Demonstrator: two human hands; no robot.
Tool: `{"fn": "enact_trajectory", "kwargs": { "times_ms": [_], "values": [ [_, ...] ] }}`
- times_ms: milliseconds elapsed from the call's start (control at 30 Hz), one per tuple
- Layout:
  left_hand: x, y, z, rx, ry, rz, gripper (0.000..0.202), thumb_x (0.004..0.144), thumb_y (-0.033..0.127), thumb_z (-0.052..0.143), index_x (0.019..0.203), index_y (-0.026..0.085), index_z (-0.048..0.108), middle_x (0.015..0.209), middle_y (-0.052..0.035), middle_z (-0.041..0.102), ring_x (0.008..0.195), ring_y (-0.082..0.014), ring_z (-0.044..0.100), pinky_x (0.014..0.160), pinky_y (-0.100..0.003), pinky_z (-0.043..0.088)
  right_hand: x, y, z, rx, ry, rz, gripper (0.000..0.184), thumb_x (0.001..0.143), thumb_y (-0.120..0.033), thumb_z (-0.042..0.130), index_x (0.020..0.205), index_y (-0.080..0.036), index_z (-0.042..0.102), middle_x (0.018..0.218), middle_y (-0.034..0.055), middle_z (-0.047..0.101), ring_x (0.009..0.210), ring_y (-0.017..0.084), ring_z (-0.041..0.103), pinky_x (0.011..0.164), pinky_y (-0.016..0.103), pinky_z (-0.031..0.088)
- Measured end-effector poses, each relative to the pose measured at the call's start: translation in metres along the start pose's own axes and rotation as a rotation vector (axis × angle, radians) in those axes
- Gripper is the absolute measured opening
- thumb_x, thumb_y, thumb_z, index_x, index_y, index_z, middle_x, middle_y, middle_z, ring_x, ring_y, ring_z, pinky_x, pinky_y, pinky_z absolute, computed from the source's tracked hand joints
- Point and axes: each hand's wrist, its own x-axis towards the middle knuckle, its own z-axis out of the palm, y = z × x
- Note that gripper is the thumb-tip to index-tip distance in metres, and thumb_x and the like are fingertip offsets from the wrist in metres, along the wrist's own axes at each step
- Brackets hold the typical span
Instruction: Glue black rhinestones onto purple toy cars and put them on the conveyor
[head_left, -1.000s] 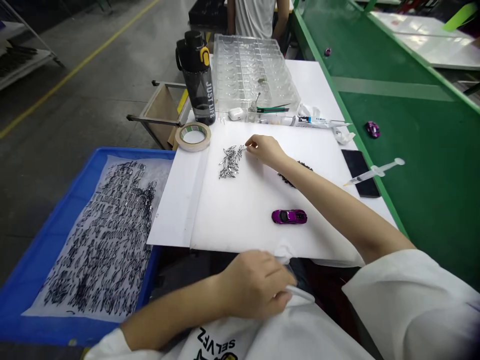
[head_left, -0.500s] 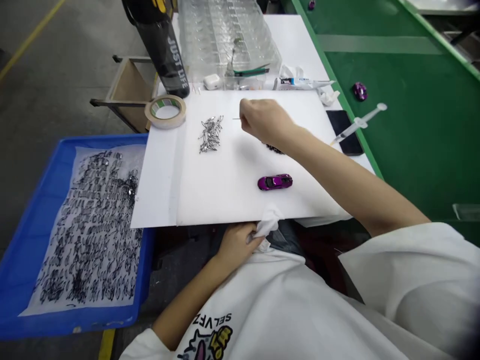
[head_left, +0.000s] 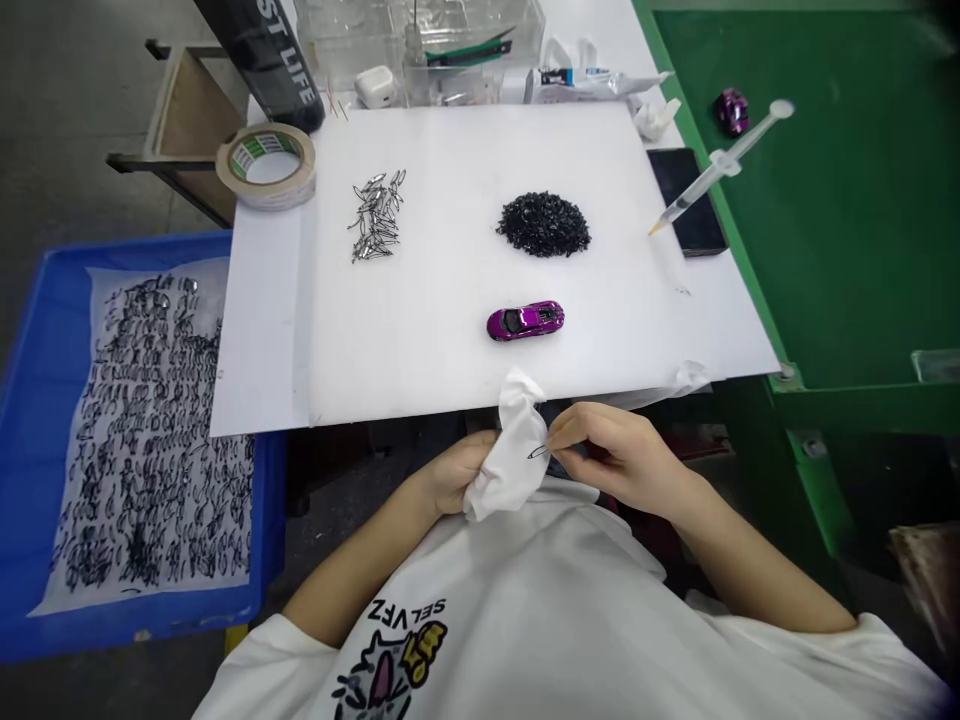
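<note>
Below the table's front edge, my left hand [head_left: 459, 472] is closed around a crumpled white tissue [head_left: 514, 465]. Facing it, my right hand [head_left: 611, 455] pinches a small black leaf-shaped part [head_left: 537, 452] with thumb and forefinger, against or just in front of the tissue. A purple toy car [head_left: 525, 320] lies on the white board [head_left: 420, 350] just beyond both hands. Farther back on the board are a heap of tiny black pieces [head_left: 544, 225] and, to its left, a loose pile of thin leaf-shaped parts [head_left: 377, 215].
A blue crate [head_left: 266, 520] at left holds a sheet covered with small black parts. Around the board are a tape roll [head_left: 300, 180], a dark bottle [head_left: 262, 60], an earbud case [head_left: 375, 87], a syringe [head_left: 697, 185] and a phone [head_left: 694, 235]. A green conveyor [head_left: 840, 220] runs along the right.
My right hand has come down from above the board to the tissue, uncovering the black heap. My left hand has raised the tissue slightly. The view has tilted downward.
</note>
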Motion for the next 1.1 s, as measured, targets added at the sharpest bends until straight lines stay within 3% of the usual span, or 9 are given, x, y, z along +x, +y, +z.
{"fn": "enact_trajectory", "kwargs": {
  "times_ms": [100, 233, 367, 633, 800, 900, 1000, 1033, 1100],
  "values": [
    [0.000, 0.007, 0.012, -0.032, 0.015, 0.018, 0.040, 0.053, 0.045, 0.075, 0.074, 0.013, 0.062, 0.066, -0.0034, 0.062, 0.055, -0.0114, 0.053, 0.051, -0.021, 0.042, 0.001, -0.001, -0.004, -0.151, -0.017, -0.073, 0.010, 0.081, -0.009, 0.051, 0.084, -0.018, 0.053, 0.077, 0.0036, 0.062, 0.069, 0.011, 0.057, 0.058, 0.022, 0.048],
    [0.000, 0.013, 0.022, -0.038, 0.121, 0.109, 0.039, 0.055, 0.039, 0.077, 0.081, 0.014, 0.063, 0.074, -0.0029, 0.065, 0.064, -0.0121, 0.057, 0.057, -0.021, 0.043, 0.003, -0.004, -0.009, -0.206, -0.057, -0.054, 0.005, 0.084, -0.014, 0.052, 0.087, -0.017, 0.054, 0.076, 0.0038, 0.063, 0.066, 0.011, 0.057, 0.055, 0.022, 0.048],
    [0.000, 0.015, 0.025, -0.012, 0.185, 0.154, 0.034, 0.058, 0.035, 0.074, 0.082, 0.014, 0.064, 0.073, -0.0024, 0.064, 0.065, -0.0128, 0.057, 0.057, -0.022, 0.043, 0.003, -0.002, -0.010, -0.191, -0.046, 0.016, 0.005, 0.083, -0.016, 0.054, 0.088, -0.017, 0.056, 0.077, 0.0029, 0.063, 0.066, 0.010, 0.058, 0.057, 0.022, 0.049],
    [0.004, 0.015, 0.028, 0.124, 0.225, 0.209, 0.017, 0.061, 0.027, 0.060, 0.072, 0.014, 0.056, 0.063, 0.0020, 0.054, 0.057, -0.0090, 0.048, 0.054, -0.021, 0.039, 0.006, -0.001, -0.002, -0.339, -0.023, -0.122, 0.004, 0.084, -0.012, 0.049, 0.083, -0.015, 0.052, 0.070, 0.0046, 0.059, 0.063, 0.013, 0.054, 0.056, 0.025, 0.049],
    [-0.001, 0.018, 0.025, 0.273, 0.248, 0.208, 0.013, 0.066, 0.027, 0.054, 0.071, 0.015, 0.054, 0.063, 0.0018, 0.052, 0.057, -0.0104, 0.048, 0.054, -0.022, 0.038, 0.001, 0.001, -0.023, -0.353, 0.008, -0.056, 0.007, 0.082, -0.011, 0.052, 0.086, -0.017, 0.052, 0.073, 0.0039, 0.060, 0.066, 0.013, 0.057, 0.057, 0.025, 0.049],
    [-0.025, 0.036, 0.020, 0.610, 0.220, 0.174, 0.012, 0.073, 0.026, 0.053, 0.070, 0.015, 0.058, 0.063, -0.0008, 0.057, 0.062, -0.0159, 0.054, 0.059, -0.027, 0.039, 0.001, 0.005, -0.045, -0.283, 0.196, 0.071, 0.013, 0.079, -0.010, 0.055, 0.085, -0.022, 0.054, 0.075, 0.0014, 0.061, 0.067, 0.013, 0.058, 0.058, 0.027, 0.049],
    [-0.050, 0.071, 0.016, 1.342, 0.176, 0.164, 0.024, 0.086, 0.027, 0.041, 0.082, 0.017, 0.063, 0.072, -0.0038, 0.064, 0.068, -0.0214, 0.060, 0.062, -0.032, 0.041, 0.011, 0.010, -0.053, -0.181, 0.391, 0.145, 0.014, 0.077, -0.010, 0.057, 0.081, -0.024, 0.057, 0.074, 0.0009, 0.060, 0.067, 0.014, 0.057, 0.060, 0.030, 0.048],
    [-0.054, 0.084, 0.015, 1.448, 0.177, 0.191, 0.026, 0.089, 0.028, 0.038, 0.087, 0.019, 0.063, 0.072, -0.0022, 0.065, 0.066, -0.0201, 0.060, 0.061, -0.031, 0.041, 0.017, 0.011, -0.053, -0.139, 0.428, 0.167, 0.013, 0.078, -0.011, 0.058, 0.080, -0.023, 0.058, 0.074, 0.0010, 0.060, 0.067, 0.014, 0.057, 0.060, 0.031, 0.048],
    [-0.050, 0.108, 0.011, 1.519, 0.296, 0.327, 0.020, 0.088, 0.031, 0.043, 0.089, 0.021, 0.061, 0.074, 0.0006, 0.065, 0.062, -0.0166, 0.059, 0.059, -0.028, 0.041, 0.033, 0.013, -0.048, -0.032, 0.482, 0.210, 0.009, 0.079, -0.014, 0.058, 0.080, -0.022, 0.059, 0.076, 0.0014, 0.060, 0.070, 0.014, 0.057, 0.059, 0.030, 0.049]
  ]
}}
